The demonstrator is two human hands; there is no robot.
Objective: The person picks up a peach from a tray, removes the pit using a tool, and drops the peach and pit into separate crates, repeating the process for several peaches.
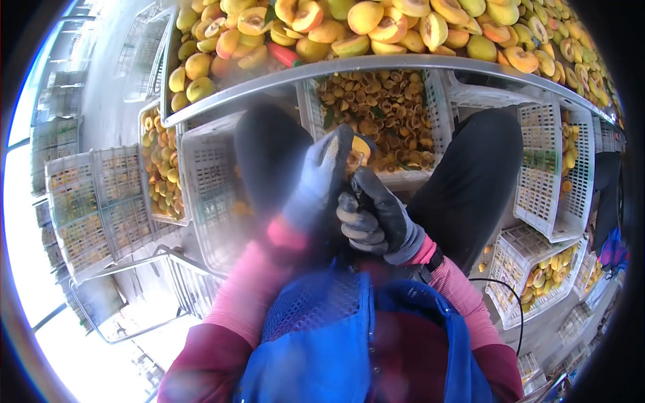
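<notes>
Both my hands wear grey gloves and meet above my lap. My left hand [320, 171] is closed on a halved yellow fruit [359, 153], its cut face turned up. My right hand [376, 218] has its fingers curled around something dark and thin, mostly hidden, whose tip meets the fruit. Behind them, between my knees, a white crate [310, 107] holds many small brown and orange fruit scraps [383, 111]. Above it, a metal-edged table [376, 63] is heaped with whole and halved yellow fruits [363, 20]. A red-handled object [283, 55] lies among them.
An empty-looking crate [211, 188] stands left of my legs, beside a crate of fruit [161, 168]. Crates [537, 161] and another with fruit [547, 275] stand at the right. A metal-framed chair [181, 282] is at the lower left. Another person's dark-clothed leg [607, 185] shows far right.
</notes>
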